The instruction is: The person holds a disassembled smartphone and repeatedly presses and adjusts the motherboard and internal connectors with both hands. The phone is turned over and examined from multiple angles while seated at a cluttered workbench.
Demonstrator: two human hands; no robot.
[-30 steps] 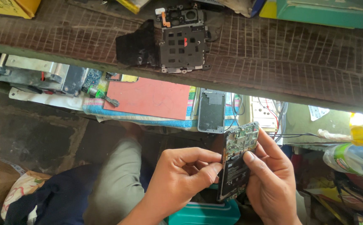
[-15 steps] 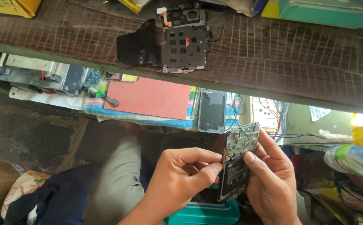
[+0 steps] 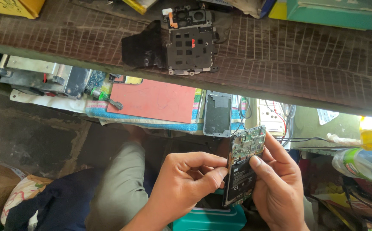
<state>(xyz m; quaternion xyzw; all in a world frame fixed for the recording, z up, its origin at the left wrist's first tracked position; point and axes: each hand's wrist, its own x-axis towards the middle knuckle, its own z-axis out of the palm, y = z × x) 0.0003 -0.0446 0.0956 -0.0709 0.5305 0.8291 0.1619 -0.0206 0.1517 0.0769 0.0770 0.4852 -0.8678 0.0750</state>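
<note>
i held the opened phone (image 3: 242, 169) upright over my lap, w/ both hands: left hand (image 3: 186, 184) pinched its left edge, right hand (image 3: 278, 184) gripped the right side, thumb on battery (image 3: 240, 179).

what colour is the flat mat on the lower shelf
The flat rectangular mat is salmon red, lying on a blue towel; seen in the head view.

A dark wooden bench (image 3: 301, 72) with a scored grid top spans the upper view. On it lie a black phone frame (image 3: 190, 45), a black cloth (image 3: 141, 49) touching its left side, a yellow box (image 3: 15, 6) at the far left and a green box (image 3: 340, 13) at the far right.
</note>
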